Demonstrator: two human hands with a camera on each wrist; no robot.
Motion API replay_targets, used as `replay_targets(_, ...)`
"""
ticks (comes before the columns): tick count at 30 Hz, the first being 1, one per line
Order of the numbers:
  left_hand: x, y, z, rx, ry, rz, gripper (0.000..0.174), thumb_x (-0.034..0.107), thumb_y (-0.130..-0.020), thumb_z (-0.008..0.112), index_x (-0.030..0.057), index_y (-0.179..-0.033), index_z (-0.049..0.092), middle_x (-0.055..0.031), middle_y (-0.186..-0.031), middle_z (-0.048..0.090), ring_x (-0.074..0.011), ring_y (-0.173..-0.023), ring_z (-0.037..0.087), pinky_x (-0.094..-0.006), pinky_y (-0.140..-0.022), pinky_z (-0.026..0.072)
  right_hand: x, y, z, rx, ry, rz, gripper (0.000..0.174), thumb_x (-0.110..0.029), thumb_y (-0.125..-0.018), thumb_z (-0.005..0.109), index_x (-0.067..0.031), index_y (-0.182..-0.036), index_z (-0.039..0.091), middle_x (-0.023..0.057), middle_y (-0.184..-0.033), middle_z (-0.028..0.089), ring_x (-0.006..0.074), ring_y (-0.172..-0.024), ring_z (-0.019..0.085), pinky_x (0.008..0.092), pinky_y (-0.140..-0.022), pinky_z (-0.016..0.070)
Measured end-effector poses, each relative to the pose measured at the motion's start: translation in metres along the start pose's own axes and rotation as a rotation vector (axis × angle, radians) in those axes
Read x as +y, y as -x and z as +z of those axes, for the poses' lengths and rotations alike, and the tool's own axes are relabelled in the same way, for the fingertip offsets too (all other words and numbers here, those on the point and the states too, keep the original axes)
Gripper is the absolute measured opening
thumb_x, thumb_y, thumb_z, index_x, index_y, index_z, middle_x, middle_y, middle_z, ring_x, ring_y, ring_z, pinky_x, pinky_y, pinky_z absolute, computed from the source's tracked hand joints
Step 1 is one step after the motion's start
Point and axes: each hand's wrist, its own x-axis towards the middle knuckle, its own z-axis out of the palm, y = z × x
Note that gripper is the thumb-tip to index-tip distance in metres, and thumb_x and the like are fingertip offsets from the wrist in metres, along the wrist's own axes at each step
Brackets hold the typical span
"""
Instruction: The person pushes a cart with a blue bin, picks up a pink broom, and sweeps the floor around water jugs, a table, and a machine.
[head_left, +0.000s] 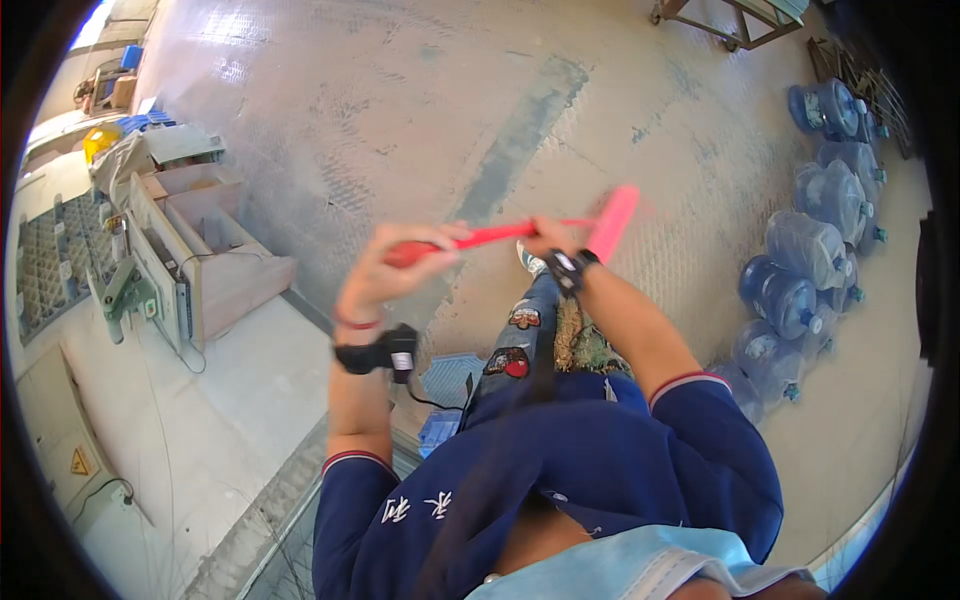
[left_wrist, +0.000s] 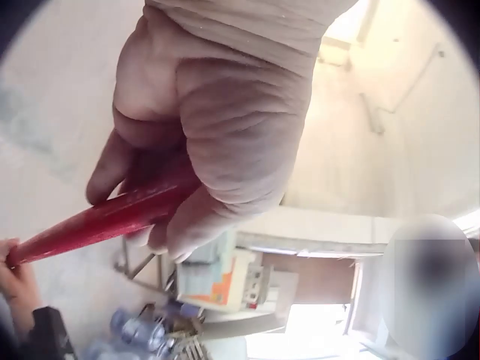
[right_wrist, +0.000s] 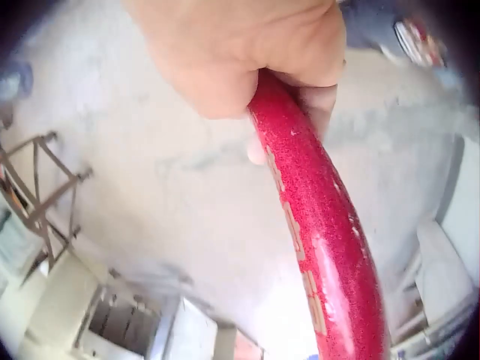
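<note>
Both hands hold one long red tool with a tapered handle; its exact kind does not show. In the head view my left hand (head_left: 400,260) curls round the thicker end of the red handle (head_left: 485,235). The left wrist view shows this left hand (left_wrist: 217,127) wrapped about the red handle (left_wrist: 105,225), which narrows toward the other hand. My right hand (head_left: 550,238) grips the narrow part, beside a broad pinkish-red piece (head_left: 612,225) set crosswise and blurred. In the right wrist view, a glossy red curved part with gold marks (right_wrist: 322,232) runs down from my right hand (right_wrist: 255,52).
Several clear blue water bottles (head_left: 800,250) lie along the right. A wooden box-like bench (head_left: 215,240) with clutter stands at the left, near a grey panel with a warning triangle (head_left: 60,420). A wheeled stand (head_left: 740,20) is at the far top. A foot (head_left: 530,258) stands on the floor.
</note>
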Motion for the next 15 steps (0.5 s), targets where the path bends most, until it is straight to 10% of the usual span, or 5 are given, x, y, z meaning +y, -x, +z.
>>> replay_targets(3,0.059,0.001,-0.042,0.078,-0.238,0.027,0.005,-0.004,-0.068,0.059,-0.0032,-0.073,0.059,-0.0175,-0.090,0.062,-0.0256,-0.089,0.059,-0.0317,-0.079,0.0454,-0.198,-0.119,0.102,0.200,-1.429,0.665,0.011,-0.003,-0.074,0.052,-0.0029,-0.067,0.043,0.0039,-0.059,0.047,0.0185,-0.060,0.050,0.0297,-0.055,0.0446)
replay_targets(8,0.063,-0.020,-0.042,0.120,-0.661,0.037,0.010,0.004,-0.064,0.060,-0.0014,-0.071,0.056,-0.0154,-0.074,0.060,-0.0294,-0.070,0.060,-0.0301,-0.060,0.0467,-0.242,-0.221,0.127,-0.071,-1.307,0.502,0.013,-0.006,-0.078,0.050,-0.0060,-0.069,0.041,0.0025,-0.060,0.045,0.0171,-0.056,0.049,0.0289,-0.053,0.0463)
replay_targets(10,0.059,-0.030,-0.029,-0.151,-0.781,-0.086,0.017,0.003,-0.056,0.065,0.0014,-0.070,0.055,-0.0169,-0.079,0.059,-0.0324,-0.087,0.058,-0.0307,-0.076,0.0471,-0.244,-0.237,0.120,-0.241,-1.327,0.430,0.013,-0.008,-0.079,0.051,-0.0050,-0.072,0.041,0.0025,-0.060,0.045,0.0161,-0.055,0.048,0.0293,-0.053,0.0469)
replay_targets(15,0.037,-0.017,0.005,0.024,-0.902,0.318,0.019,0.004,-0.055,0.067,0.0024,-0.067,0.052,-0.0143,-0.086,0.059,-0.0319,-0.092,0.057,-0.0338,-0.076,0.0475,-0.271,-0.209,0.096,-0.409,-1.290,0.408,0.013,-0.012,-0.085,0.049,-0.0011,-0.080,0.043,0.0000,-0.060,0.044,0.0095,-0.055,0.047,0.0206,-0.054,0.0456)
